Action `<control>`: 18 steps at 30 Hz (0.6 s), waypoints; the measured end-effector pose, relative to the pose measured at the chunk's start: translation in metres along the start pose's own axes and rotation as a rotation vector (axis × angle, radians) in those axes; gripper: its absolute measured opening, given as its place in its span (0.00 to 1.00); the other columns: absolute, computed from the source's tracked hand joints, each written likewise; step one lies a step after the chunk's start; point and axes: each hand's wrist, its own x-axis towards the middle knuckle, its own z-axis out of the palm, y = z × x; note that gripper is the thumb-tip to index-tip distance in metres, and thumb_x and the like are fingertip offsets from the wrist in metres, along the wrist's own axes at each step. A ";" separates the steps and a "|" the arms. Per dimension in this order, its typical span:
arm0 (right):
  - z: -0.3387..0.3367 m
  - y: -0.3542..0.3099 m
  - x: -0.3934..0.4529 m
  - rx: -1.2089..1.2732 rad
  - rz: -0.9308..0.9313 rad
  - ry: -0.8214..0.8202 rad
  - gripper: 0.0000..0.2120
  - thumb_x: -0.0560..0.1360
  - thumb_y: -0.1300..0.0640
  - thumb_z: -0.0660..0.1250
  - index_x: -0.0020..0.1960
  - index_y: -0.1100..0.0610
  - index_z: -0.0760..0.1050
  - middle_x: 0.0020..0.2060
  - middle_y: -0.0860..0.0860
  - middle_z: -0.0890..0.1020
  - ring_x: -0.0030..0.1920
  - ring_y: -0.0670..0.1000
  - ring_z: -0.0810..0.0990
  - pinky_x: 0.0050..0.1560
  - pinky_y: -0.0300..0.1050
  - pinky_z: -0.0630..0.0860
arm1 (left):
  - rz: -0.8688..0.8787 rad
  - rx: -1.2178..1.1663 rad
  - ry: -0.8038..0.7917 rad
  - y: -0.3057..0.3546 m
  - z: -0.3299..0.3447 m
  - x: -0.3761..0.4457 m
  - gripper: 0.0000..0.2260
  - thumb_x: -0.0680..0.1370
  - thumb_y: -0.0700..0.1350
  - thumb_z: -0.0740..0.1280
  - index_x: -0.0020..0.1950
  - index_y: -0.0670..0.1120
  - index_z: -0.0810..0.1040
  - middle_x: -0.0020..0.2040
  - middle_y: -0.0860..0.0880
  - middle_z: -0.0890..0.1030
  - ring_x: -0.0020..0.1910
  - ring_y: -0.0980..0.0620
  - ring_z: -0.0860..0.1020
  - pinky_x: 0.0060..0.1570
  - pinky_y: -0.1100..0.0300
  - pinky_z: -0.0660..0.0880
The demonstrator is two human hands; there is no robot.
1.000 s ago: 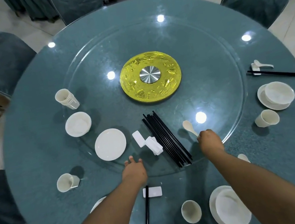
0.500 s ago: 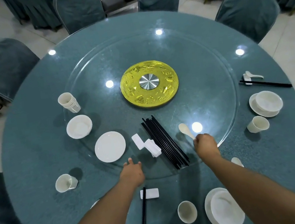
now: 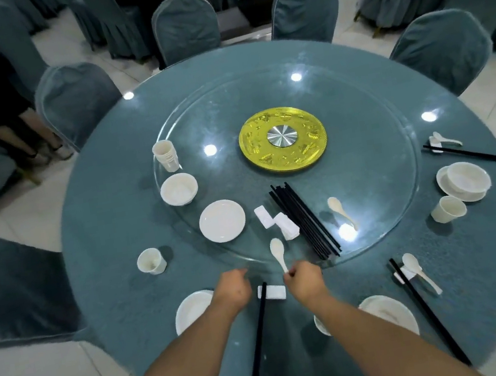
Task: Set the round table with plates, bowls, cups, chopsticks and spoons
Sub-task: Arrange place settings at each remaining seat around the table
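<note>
spoons (image 3: 341,213) — 4 | plates (image 3: 222,220) — 4 | yellow disc (image 3: 283,139) — 1

Near edge crowded, far half of the table (image 3: 119,209) open

I saw bare cloth between the lone cup (image 3: 151,261) and the plate (image 3: 191,310) on the near left, wide enough for a hand. Straight ahead, the rest (image 3: 272,292) with its black chopsticks (image 3: 258,347) lay between my left hand (image 3: 232,290) and right hand (image 3: 305,281), which pinched a spoon (image 3: 278,253). On the glass turntable (image 3: 360,123), the chopstick bundle (image 3: 306,220), stacked rests (image 3: 277,222) and a loose spoon (image 3: 341,213) blocked the near arc; beyond the yellow hub (image 3: 283,139) it looked open, though blurred.
</note>
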 end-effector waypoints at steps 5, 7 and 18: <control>0.038 0.012 -0.021 -0.065 0.110 -0.090 0.12 0.77 0.56 0.63 0.51 0.61 0.81 0.49 0.57 0.84 0.54 0.57 0.81 0.49 0.42 0.74 | -0.014 -0.048 0.016 -0.013 0.019 -0.026 0.17 0.78 0.40 0.58 0.64 0.43 0.78 0.60 0.41 0.81 0.61 0.42 0.77 0.62 0.57 0.70; 0.047 0.017 -0.025 -0.067 0.161 -0.099 0.12 0.77 0.56 0.63 0.54 0.61 0.81 0.51 0.57 0.84 0.55 0.57 0.81 0.50 0.43 0.75 | -0.019 -0.076 0.016 -0.017 0.028 -0.033 0.17 0.78 0.40 0.58 0.64 0.43 0.78 0.61 0.41 0.81 0.61 0.42 0.77 0.63 0.56 0.70; 0.080 0.018 -0.031 -0.102 0.253 -0.072 0.13 0.74 0.55 0.66 0.52 0.63 0.80 0.50 0.61 0.84 0.53 0.61 0.82 0.48 0.47 0.77 | -0.009 -0.139 -0.038 -0.042 0.052 -0.061 0.17 0.78 0.41 0.57 0.63 0.42 0.78 0.60 0.40 0.81 0.59 0.41 0.78 0.62 0.54 0.72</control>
